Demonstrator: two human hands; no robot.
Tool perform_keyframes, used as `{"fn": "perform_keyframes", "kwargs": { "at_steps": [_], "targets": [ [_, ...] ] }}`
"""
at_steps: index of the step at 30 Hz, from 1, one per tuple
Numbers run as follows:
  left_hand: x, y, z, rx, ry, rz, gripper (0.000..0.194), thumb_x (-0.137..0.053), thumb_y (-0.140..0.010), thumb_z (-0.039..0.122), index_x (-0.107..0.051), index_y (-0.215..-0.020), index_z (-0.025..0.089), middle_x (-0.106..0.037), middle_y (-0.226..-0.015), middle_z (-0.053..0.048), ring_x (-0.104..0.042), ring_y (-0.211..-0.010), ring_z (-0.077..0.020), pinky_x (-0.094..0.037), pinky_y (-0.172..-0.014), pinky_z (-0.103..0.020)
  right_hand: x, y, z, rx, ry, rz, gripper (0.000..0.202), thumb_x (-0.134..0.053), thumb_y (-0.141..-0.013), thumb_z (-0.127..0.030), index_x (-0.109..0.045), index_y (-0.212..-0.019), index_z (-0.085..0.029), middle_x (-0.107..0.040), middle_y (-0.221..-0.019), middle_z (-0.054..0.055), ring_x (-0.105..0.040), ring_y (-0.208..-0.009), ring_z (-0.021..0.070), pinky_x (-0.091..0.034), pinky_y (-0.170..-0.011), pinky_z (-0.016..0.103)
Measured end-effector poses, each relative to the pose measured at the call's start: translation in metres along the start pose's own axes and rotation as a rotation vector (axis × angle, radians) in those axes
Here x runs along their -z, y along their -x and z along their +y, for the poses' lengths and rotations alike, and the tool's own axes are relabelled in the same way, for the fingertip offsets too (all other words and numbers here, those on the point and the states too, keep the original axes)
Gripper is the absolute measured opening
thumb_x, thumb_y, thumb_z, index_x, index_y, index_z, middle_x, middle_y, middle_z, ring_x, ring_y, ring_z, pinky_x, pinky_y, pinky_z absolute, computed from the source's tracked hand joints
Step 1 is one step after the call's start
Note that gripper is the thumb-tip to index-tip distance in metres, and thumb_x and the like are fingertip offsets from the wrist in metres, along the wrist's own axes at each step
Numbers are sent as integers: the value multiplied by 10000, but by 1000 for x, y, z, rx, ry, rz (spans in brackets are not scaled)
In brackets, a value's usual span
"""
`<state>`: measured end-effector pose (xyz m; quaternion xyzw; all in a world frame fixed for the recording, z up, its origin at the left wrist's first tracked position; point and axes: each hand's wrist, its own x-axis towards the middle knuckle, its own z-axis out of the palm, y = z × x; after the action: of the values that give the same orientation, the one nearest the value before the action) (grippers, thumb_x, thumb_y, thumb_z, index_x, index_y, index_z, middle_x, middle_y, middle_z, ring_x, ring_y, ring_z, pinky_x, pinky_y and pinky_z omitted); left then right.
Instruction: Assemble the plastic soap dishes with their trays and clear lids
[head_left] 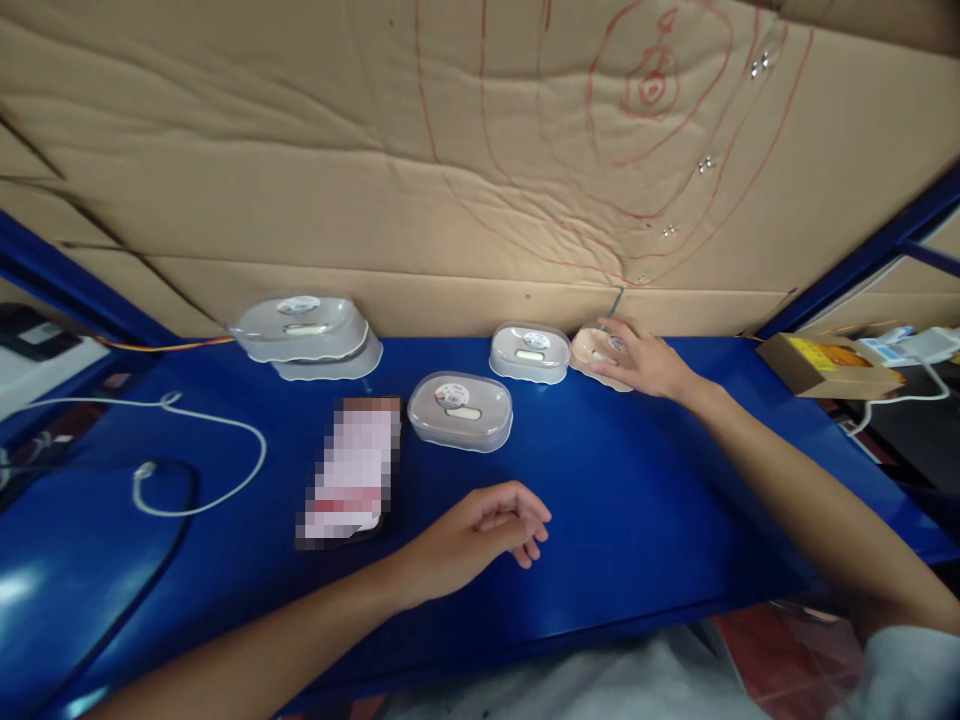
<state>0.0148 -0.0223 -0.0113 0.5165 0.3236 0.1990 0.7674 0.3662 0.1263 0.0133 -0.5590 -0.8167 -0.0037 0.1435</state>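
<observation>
My right hand (645,358) reaches to the back of the blue table, its thumb and fingers around a pinkish-beige oval soap box (591,347). Part of that box is hidden under the hand. Beside it, on the left, a grey soap box (529,353) with a clear lid and a round sticker stands against the cardboard. Another grey soap box (460,411) lies nearer to me. My left hand (510,525) hovers or rests over the front of the table, fingers loosely curled and slightly apart, with nothing seen in it.
Stacked grey soap boxes (304,328) stand at the back left. A phone (352,470) lies left of my left hand. White cable (259,460) curls across the left side. A small cardboard box (821,368) sits at the right, before the cardboard wall (300,200).
</observation>
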Motion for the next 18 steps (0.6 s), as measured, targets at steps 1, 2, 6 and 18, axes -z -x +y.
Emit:
{"fn": "perform_keyframes", "kwargs": {
  "at_steps": [1,2,6,18],
  "targets": [
    [0,0,0,-1,0,-3,257,-693,-953,403,-714,-1042,163,-735,-1000,-73,-702,-856,-180,-553,-810,-348,-1,-4,0,18,12,-9,779,-531,-959,-748,-390,-1596,-323,-461,-1638,133,-537,-1435,399,-507,-1103,614],
    [0,0,0,-1,2,-7,252,-691,-954,397,-713,-1043,162,-737,-1000,-73,-701,-855,-179,-553,-809,-347,-3,-6,0,33,23,-16,750,-524,-970,-734,-412,-1587,-323,-482,-1625,124,-533,-1439,397,-509,-1107,610],
    [0,-1,-1,4,10,-11,245,-689,-954,388,-714,-1047,163,-741,-995,-74,-702,-844,-177,-551,-801,-345,-11,-10,4,57,45,-18,678,-515,-998,-673,-426,-1590,-354,-522,-1599,94,-524,-1442,402,-498,-1117,621],
    [1,0,-1,5,-9,-22,209,-645,-982,351,-709,-1057,167,-742,-985,-66,-708,-834,-172,-560,-799,-338,-15,-10,4,151,108,-68,697,-539,-996,-574,-446,-1580,-204,-372,-1697,193,-411,-1514,450,-413,-1152,631]
  ]
}}
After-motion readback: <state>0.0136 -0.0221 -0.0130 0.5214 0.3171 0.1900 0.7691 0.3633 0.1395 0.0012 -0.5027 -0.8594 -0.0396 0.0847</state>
